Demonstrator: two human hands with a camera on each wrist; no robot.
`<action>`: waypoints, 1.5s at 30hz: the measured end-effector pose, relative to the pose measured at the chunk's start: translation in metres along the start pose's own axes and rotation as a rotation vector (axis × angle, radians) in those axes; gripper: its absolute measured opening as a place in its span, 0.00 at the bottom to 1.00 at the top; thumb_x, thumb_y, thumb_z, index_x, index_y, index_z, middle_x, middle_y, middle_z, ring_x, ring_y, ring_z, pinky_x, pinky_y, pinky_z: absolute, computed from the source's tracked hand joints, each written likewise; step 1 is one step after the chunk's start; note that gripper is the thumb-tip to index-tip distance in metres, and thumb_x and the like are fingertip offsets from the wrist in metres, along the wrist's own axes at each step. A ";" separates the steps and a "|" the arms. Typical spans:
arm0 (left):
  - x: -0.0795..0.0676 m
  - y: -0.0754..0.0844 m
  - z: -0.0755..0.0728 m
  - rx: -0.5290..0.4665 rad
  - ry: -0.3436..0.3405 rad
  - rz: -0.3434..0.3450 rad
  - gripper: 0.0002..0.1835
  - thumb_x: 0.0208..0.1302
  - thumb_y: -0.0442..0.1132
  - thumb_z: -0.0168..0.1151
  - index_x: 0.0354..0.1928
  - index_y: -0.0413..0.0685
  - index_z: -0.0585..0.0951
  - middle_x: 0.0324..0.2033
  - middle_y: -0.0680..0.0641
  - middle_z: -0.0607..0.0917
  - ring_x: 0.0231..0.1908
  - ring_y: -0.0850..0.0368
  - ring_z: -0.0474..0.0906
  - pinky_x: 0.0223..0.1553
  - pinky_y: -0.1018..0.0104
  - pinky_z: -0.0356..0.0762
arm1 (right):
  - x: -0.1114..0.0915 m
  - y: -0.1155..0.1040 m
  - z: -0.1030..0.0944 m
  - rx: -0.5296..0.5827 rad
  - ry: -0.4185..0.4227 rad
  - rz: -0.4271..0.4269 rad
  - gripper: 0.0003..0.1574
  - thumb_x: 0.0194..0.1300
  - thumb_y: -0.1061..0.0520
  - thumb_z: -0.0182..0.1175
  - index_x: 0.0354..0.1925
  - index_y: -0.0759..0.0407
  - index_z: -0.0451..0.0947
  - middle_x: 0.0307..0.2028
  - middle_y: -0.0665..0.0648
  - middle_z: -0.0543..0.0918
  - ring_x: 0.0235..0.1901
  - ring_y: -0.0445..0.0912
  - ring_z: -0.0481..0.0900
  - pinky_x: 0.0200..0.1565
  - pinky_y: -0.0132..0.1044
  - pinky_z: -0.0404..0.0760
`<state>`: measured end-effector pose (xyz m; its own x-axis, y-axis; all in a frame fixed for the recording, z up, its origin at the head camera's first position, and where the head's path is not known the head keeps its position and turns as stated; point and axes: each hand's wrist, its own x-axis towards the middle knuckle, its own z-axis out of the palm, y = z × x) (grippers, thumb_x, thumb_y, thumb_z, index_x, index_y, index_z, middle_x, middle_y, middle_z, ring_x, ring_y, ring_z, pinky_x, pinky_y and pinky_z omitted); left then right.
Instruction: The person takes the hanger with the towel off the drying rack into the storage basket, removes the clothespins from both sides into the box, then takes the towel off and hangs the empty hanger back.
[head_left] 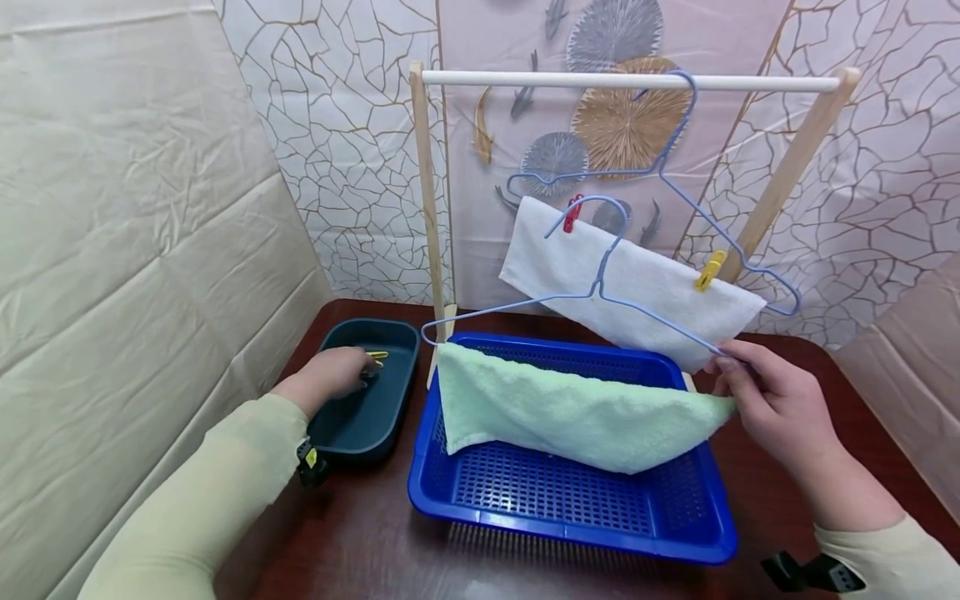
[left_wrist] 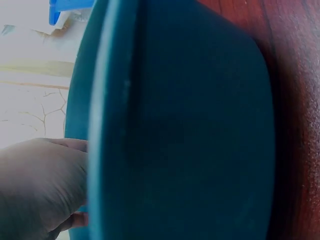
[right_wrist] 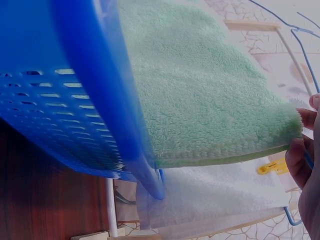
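Note:
My right hand [head_left: 783,400] pinches the right end of a blue wire hanger [head_left: 600,292] together with a corner of a light green towel [head_left: 570,408]. The towel spreads over the blue basket, its other upper corner right at the hanger's left end. In the right wrist view, the fingertips grip the towel [right_wrist: 200,95] at its corner. My left hand [head_left: 337,371] reaches into a dark teal tray [head_left: 367,446], fingers down beside a yellow clothespin [head_left: 377,355]. The tray's wall [left_wrist: 190,125] hides those fingertips in the left wrist view, and I cannot tell whether they hold anything.
A blue perforated basket [head_left: 570,533] stands in front of a wooden rack with a white bar [head_left: 525,79]. From the bar hangs another blue hanger [head_left: 663,158]. Near it, a white towel [head_left: 637,283] carries a red clothespin [head_left: 572,214] and a yellow clothespin [head_left: 709,271].

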<state>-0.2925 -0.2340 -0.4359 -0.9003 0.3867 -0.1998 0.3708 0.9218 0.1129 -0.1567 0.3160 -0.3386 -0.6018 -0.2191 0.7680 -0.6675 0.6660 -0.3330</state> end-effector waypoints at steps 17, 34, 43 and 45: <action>0.000 0.000 0.005 0.006 0.030 0.028 0.18 0.66 0.31 0.64 0.57 0.48 0.84 0.52 0.44 0.84 0.52 0.46 0.79 0.57 0.45 0.74 | -0.001 0.000 0.000 -0.008 -0.009 0.013 0.11 0.63 0.75 0.59 0.44 0.69 0.81 0.31 0.46 0.81 0.27 0.30 0.75 0.30 0.19 0.72; 0.000 0.000 0.005 -0.019 0.014 -0.020 0.21 0.69 0.28 0.58 0.61 0.50 0.81 0.58 0.43 0.81 0.57 0.45 0.77 0.59 0.45 0.72 | -0.003 0.003 0.003 0.013 0.019 0.022 0.17 0.56 0.81 0.60 0.43 0.69 0.81 0.32 0.38 0.80 0.29 0.25 0.73 0.28 0.19 0.70; -0.005 -0.002 -0.003 -0.041 0.049 -0.021 0.18 0.67 0.31 0.62 0.58 0.48 0.82 0.53 0.44 0.83 0.51 0.47 0.78 0.57 0.46 0.75 | -0.003 0.002 0.004 0.035 0.030 0.033 0.20 0.51 0.84 0.59 0.40 0.70 0.81 0.31 0.38 0.80 0.27 0.26 0.73 0.26 0.20 0.69; -0.008 -0.003 -0.007 -0.056 0.066 -0.029 0.18 0.66 0.33 0.64 0.58 0.46 0.82 0.53 0.42 0.82 0.51 0.47 0.78 0.56 0.45 0.75 | -0.003 0.002 0.004 0.042 0.032 0.035 0.20 0.51 0.84 0.59 0.40 0.70 0.81 0.31 0.38 0.80 0.27 0.27 0.74 0.27 0.20 0.69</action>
<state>-0.2882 -0.2401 -0.4278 -0.9243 0.3553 -0.1393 0.3325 0.9289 0.1631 -0.1580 0.3148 -0.3437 -0.6112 -0.1726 0.7724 -0.6644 0.6422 -0.3823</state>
